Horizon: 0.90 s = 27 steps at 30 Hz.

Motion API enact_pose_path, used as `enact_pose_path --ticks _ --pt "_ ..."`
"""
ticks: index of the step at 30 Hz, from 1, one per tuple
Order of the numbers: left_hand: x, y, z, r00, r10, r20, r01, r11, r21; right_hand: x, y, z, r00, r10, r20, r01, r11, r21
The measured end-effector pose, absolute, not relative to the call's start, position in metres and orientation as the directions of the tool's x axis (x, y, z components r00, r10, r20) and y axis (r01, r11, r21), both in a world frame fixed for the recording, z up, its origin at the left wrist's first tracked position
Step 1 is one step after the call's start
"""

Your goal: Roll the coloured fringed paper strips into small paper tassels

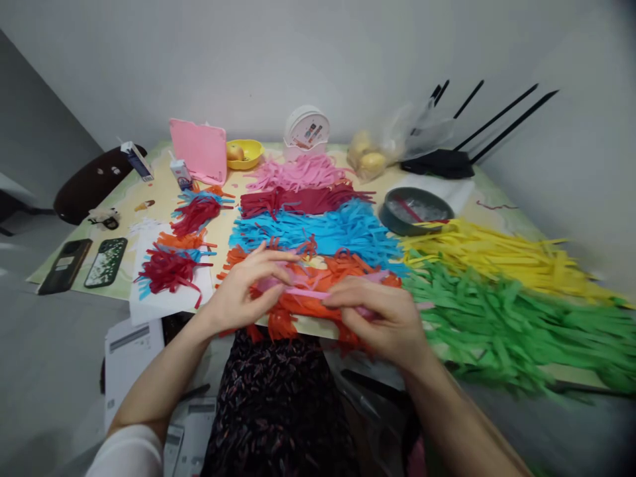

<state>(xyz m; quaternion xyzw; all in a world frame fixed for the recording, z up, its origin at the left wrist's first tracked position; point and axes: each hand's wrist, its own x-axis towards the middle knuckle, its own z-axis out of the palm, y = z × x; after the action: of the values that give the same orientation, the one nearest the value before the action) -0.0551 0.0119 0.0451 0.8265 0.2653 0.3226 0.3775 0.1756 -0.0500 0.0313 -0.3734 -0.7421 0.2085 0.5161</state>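
A narrow pink tissue-paper strip point(305, 292) is stretched between my two hands over the table's front edge. My left hand point(251, 285) has the strip's left end at its thumb and forefinger, the other fingers extended. On the other side, my right hand point(380, 315) pinches the strip between thumb and curled fingers. Under both hands lies a heap of orange fringed paper point(303, 306), with more pink paper among it. Just behind that spreads a blue fringed bundle point(318, 228). Motion blurs the fingertips slightly.
Dark red point(303, 201) and pink fringe point(298, 172) lie farther back. Yellow point(497, 255) and green fringe point(521, 324) cover the right. Mixed tassels point(169, 268), two phones point(106, 262), a pink tablet case point(201, 151), a yellow bowl point(254, 154) and a dark round container point(417, 225) surround the work.
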Motion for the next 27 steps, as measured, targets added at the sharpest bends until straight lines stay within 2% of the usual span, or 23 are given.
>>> enact_pose_path --ticks 4,7,11,13,15,18,20,21,24,27 --pt "-0.046 0.012 0.053 0.777 0.565 0.276 0.251 -0.681 0.687 0.176 -0.052 0.035 -0.312 0.676 0.667 0.32 0.736 -0.597" --pt "-0.045 0.014 0.047 0.77 0.574 0.279 0.347 -0.744 0.571 0.184 -0.051 0.038 -0.404 0.706 0.581 0.359 0.707 -0.609" --pt "-0.048 0.015 0.036 0.723 0.527 0.447 0.441 -0.85 0.288 0.195 -0.037 0.045 -0.329 0.892 0.311 0.466 0.44 -0.768" --pt "-0.05 0.015 0.031 0.732 0.442 0.518 0.409 -0.894 0.185 0.194 -0.025 0.045 -0.365 0.913 0.18 0.386 0.325 -0.863" --pt "-0.053 0.015 0.027 0.737 0.353 0.577 0.368 -0.925 0.096 0.188 -0.016 0.04 -0.479 0.874 0.08 0.245 0.221 -0.944" --pt "-0.056 0.015 0.019 0.696 0.272 0.665 0.349 -0.937 0.019 0.174 -0.012 0.029 -0.503 0.865 -0.005 0.081 0.041 -0.996" --pt "-0.054 0.015 0.011 0.63 0.313 0.71 0.384 -0.921 0.066 0.166 -0.015 0.025 -0.45 0.892 -0.039 0.013 -0.036 -0.999" --pt "-0.051 0.015 0.007 0.579 0.368 0.728 0.409 -0.903 0.131 0.162 -0.018 0.025 -0.425 0.904 -0.033 -0.023 -0.048 -0.999" --pt "-0.032 0.012 -0.001 0.332 0.609 0.72 0.411 -0.781 0.471 0.154 -0.023 0.033 -0.334 0.941 0.06 -0.127 0.019 -0.992" --pt "-0.01 0.008 0.004 0.138 0.832 0.537 0.232 -0.554 0.799 0.153 -0.019 0.043 -0.239 0.953 0.185 -0.085 0.169 -0.982"
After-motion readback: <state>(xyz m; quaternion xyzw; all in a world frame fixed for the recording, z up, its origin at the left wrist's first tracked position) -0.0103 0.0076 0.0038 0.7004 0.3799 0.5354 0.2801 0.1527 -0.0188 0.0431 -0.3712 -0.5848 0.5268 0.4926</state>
